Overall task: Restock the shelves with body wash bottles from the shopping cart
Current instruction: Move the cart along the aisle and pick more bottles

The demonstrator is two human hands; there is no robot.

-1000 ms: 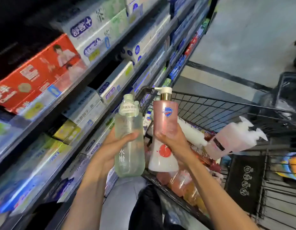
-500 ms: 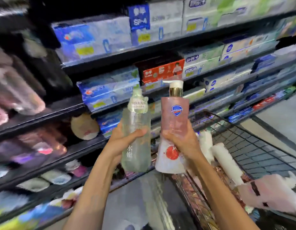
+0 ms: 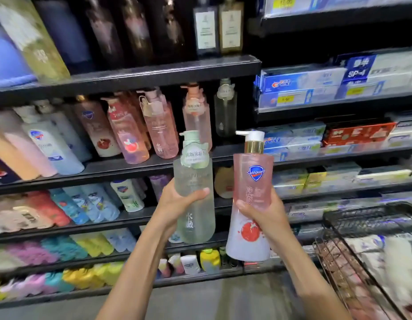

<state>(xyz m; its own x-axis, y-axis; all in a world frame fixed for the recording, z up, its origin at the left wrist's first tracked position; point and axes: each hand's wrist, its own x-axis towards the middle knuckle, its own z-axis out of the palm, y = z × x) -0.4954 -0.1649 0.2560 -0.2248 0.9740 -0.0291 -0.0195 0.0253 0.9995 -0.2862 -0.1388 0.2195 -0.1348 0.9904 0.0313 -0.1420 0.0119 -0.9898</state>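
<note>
2 bottles are carried toward the shelves: a clear pale-green pump bottle (image 3: 195, 195) is gripped by the left hand (image 3: 177, 204), a pink Safeguard pump bottle (image 3: 251, 199) by the right hand (image 3: 267, 215). Next, matching rows at frame centre must be found.

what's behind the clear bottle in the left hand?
Shelves of pump bottles: a pink one shows above the clear bottle. The shelf section directly behind it is covered.
</note>
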